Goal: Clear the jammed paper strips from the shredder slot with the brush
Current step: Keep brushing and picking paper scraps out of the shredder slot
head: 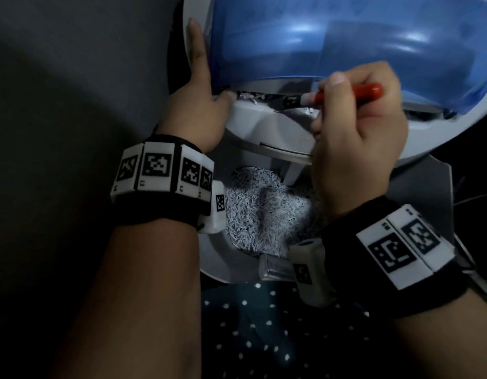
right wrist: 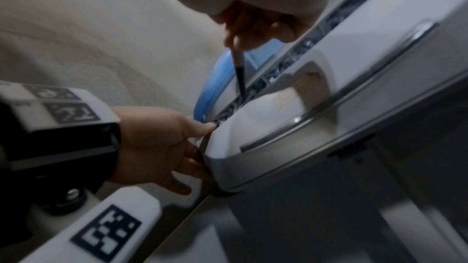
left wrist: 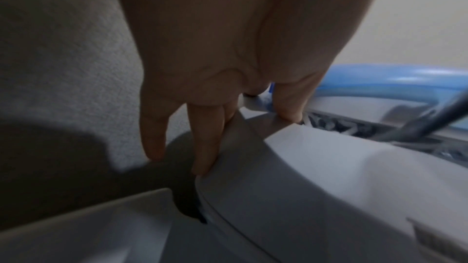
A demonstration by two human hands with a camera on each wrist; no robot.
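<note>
The shredder head (head: 264,127), grey with a blue housing (head: 332,36), is tipped up above its bin. White paper strips (head: 250,96) sit packed in its slot (right wrist: 278,71). My right hand (head: 327,91) grips a red-handled brush (head: 357,93), and its dark bristles (head: 291,101) poke into the slot. In the right wrist view the brush (right wrist: 239,75) points down into the strips. My left hand (head: 204,83) braces the head's left edge. Its straight fingers (left wrist: 202,147) lie along the side and its thumb (left wrist: 288,113) presses at the slot's left end.
Below the head the grey bin (head: 217,258) holds a heap of shredded paper (head: 258,212). Dark fabric with white dots (head: 264,337) lies at the near edge. A grey textured surface (head: 72,77) fills the left side. Thin cables (head: 466,198) run at the right.
</note>
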